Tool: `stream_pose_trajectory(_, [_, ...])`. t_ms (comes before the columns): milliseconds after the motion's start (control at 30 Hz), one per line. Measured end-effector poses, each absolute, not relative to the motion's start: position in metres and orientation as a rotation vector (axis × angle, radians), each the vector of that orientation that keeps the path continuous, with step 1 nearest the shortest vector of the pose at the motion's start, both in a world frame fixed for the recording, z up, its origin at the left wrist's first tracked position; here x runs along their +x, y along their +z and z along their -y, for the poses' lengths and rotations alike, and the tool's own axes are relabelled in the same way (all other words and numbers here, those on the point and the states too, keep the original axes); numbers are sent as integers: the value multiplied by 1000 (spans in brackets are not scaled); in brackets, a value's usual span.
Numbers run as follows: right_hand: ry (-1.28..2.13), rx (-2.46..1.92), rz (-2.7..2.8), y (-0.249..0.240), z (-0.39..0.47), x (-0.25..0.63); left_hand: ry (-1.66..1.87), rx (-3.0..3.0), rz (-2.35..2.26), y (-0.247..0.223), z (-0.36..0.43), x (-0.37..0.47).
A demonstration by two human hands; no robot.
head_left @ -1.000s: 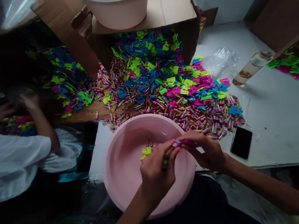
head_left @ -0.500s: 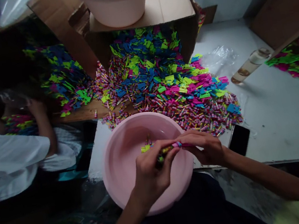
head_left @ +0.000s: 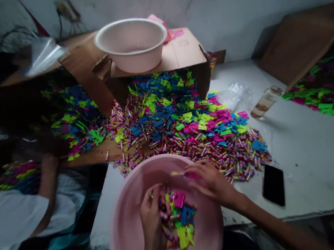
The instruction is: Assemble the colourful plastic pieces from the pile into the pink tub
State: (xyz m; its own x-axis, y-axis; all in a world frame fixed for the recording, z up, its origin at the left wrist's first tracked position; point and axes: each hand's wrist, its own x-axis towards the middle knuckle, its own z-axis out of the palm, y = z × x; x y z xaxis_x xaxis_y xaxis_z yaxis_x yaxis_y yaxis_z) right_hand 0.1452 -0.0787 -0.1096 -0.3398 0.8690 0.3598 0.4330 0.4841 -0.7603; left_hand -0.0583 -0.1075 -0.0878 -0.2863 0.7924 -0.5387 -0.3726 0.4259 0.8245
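Observation:
A pink basin (head_left: pixel 124 197) holds a small heap of blue, green, yellow and magenta plastic pieces (head_left: pixel 179 220) and little striped sticks. Over the basin's right side, my right hand (head_left: pixel 211 182) pinches a magenta piece, with a pale stick end poking out to its left. My left hand (head_left: pixel 153 218) is at the heap's left edge, thumb and fingertips close together; whatever they hold is too small to make out. Behind the basin spreads a large pile of striped sticks (head_left: pixel 198 154) and coloured pieces.
A white basin (head_left: pixel 138 56) stands on a cardboard box (head_left: pixel 188 54). On the white table (head_left: pixel 323 149) are a phone (head_left: pixel 273 185), a clear bottle (head_left: pixel 265 103) and plastic film. At the left sits a person in a white sleeve (head_left: pixel 9 217); another box is at the right.
The view has tipped upward. My hands, which met over the basin, are now apart: the left is lower at the heap, the right holds the magenta piece. More of the basin's contents shows.

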Motion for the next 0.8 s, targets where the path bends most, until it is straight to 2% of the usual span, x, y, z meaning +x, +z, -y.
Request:
stream_pose_trajectory(100, [815,-956,2120,-119,51,150,1092,13,-1384,-102,120,-69])
stream_pose_trajectory(167, [794,-1190,2007,-125,13,163,1044,-109,-1337,-107,127,-74])
stream_pose_trajectory(300, [594,-1481,1847,-139,-79,204,1047,-80,-1306,-109,136,-75])
stream_pose_trajectory(433, [626,-1497,1893,-151,-129,223,949,-38,-1283,-112,134,-70])
stream_pose_trajectory(633, [699,-1477,1709,-156,-119,220,1032,57,-1383,-117,130,-68])
stream_pose_trajectory(800, [865,-1402,1386,-140,-72,221,1117,179,-1282,-110,127,-85])
